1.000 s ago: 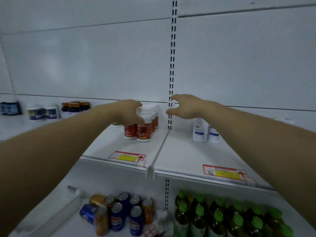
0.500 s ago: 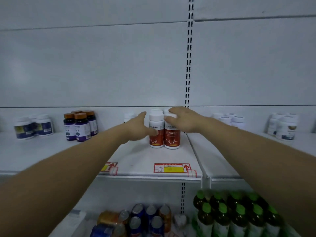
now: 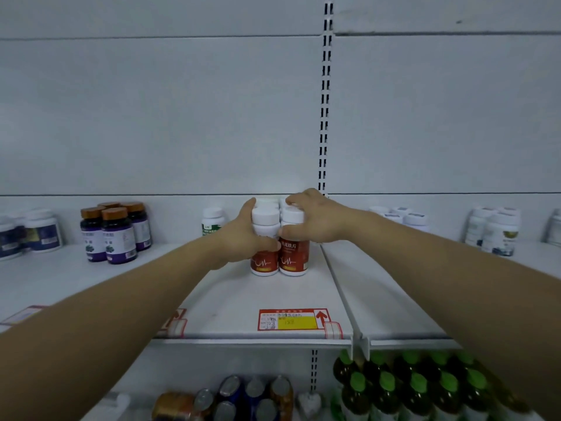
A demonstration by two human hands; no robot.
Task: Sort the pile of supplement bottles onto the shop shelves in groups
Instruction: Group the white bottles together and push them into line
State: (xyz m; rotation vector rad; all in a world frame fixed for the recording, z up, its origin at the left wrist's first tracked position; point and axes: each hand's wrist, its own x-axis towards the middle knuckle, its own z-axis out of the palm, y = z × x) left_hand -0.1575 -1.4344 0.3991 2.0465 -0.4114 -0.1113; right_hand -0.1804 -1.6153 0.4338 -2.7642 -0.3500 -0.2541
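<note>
- Red bottles (image 3: 279, 256): upright on the shelf (image 3: 236, 302), packed close, far back.
- Gripped from both sides: left hand (image 3: 243, 238) curled round the left front one, right hand (image 3: 315, 220) curled over the right front one.
- Squeeze together softly, no tipping; leave a gap beside the green-label bottle (image 3: 212, 223).

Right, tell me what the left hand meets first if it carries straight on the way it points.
The front-left red bottle, which the left hand grips. Further on, likely the white-capped bottle behind it, then the back panel. Depth is unclear.
</note>
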